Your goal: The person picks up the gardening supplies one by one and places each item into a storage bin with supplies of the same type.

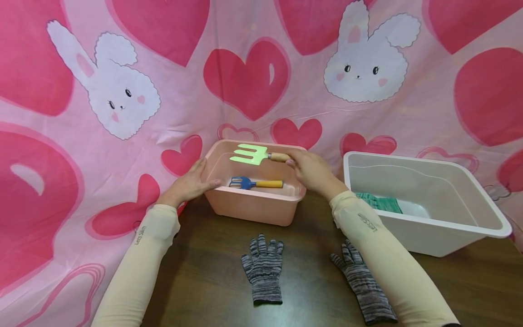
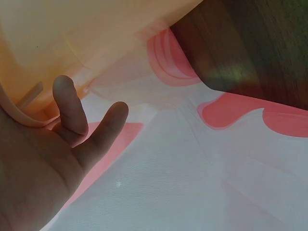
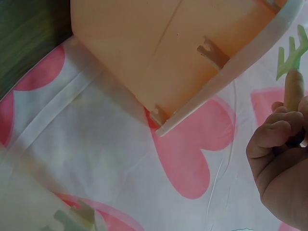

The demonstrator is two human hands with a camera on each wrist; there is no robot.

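In the head view my right hand (image 1: 313,170) grips the wooden handle of a green hand fork (image 1: 250,154). Its three tines point left, over the pink bin (image 1: 253,204). The right wrist view also shows the fingers curled round the fork's handle (image 3: 293,89). My left hand (image 1: 185,185) holds the bin's near left corner, with the thumb over the rim and the other fingers along the outer side. Two of those fingers (image 2: 103,134) show outside the wall in the left wrist view. Inside the bin lies a blue hand rake (image 1: 255,183) with a yellow handle.
A larger white bin (image 1: 425,231) stands on the right with a green cloth item (image 1: 380,203) inside. Two grey striped gloves lie on the brown table: one glove (image 1: 264,272) in the middle, another glove (image 1: 365,286) partly under my right sleeve. A pink heart-print cloth (image 1: 245,27) hangs behind.
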